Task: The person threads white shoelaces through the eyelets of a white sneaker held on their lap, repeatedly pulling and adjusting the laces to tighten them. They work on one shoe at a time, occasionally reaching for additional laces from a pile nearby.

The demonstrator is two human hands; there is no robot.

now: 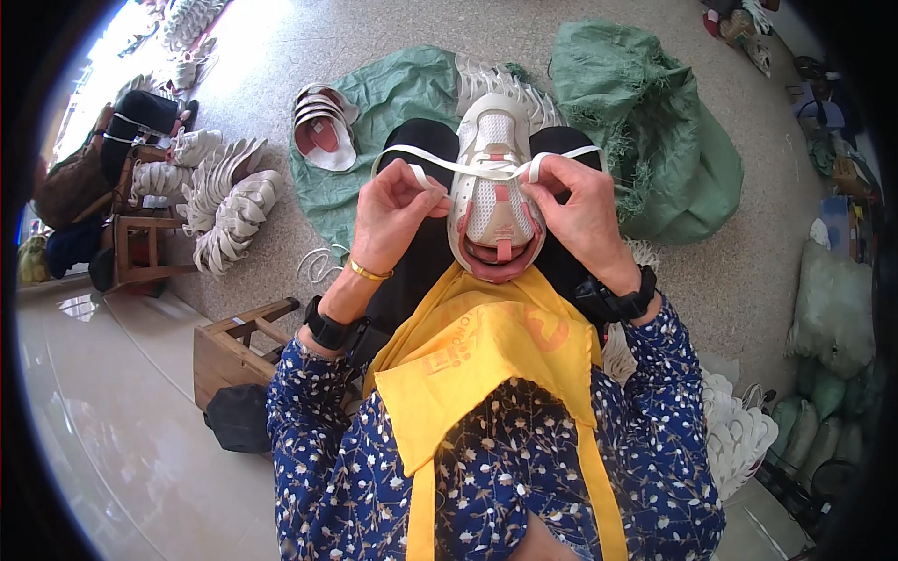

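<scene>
A white and pink sneaker (pixel 498 224) rests between my knees, its toe pointing away from me and its opening toward me. A flat white shoelace (pixel 482 171) runs across its front, looping out to both sides. My left hand (pixel 398 210) pinches the lace beside the shoe's left edge, thumb and fingertips together. On the other side my right hand (pixel 580 206) is closed on the lace too, close against the shoe. A yellow apron (pixel 486 327) covers my lap just behind the heel.
Green sheeting (pixel 402 84) lies ahead, with a pink-lined shoe piece (pixel 323 140) on it. A bulky green sack (pixel 683 150) sits ahead right. Nested white shoe parts (pixel 224 201) lie left, more (pixel 734 430) lower right. A wooden stool (pixel 234 351) stands near my left elbow; loose laces (pixel 320 266) lie nearby.
</scene>
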